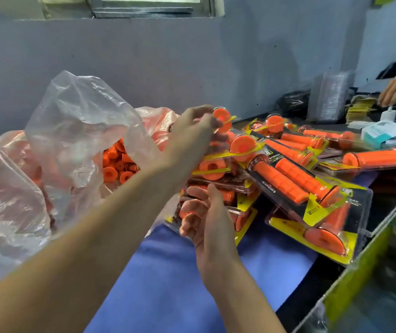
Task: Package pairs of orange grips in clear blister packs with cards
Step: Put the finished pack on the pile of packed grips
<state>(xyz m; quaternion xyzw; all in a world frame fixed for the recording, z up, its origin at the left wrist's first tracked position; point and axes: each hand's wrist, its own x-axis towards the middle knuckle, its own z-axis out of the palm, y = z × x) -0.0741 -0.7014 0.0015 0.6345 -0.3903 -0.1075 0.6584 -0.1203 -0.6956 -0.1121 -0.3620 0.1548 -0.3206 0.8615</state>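
Blue cloth (168, 272). Right hand (207, 222): fingers curled beside pile of blister packs (274, 195); hold cannot be told. Orange grips (290, 181) on yellow-black cards (313, 211), print blurred. Left hand (189, 135): pinches top pack (223, 120). Clear bag (72, 116): loose grips (117, 162).

The orange bumpy rubbery handles (290, 179) in front of you look dull, not shiny. The clear hard plastic packs (358, 219) shine. Your big thin see-through plastic bag (72, 116) is crinkly and glossy. The blue cloth (168, 272) on the surface looks smooth and matt.
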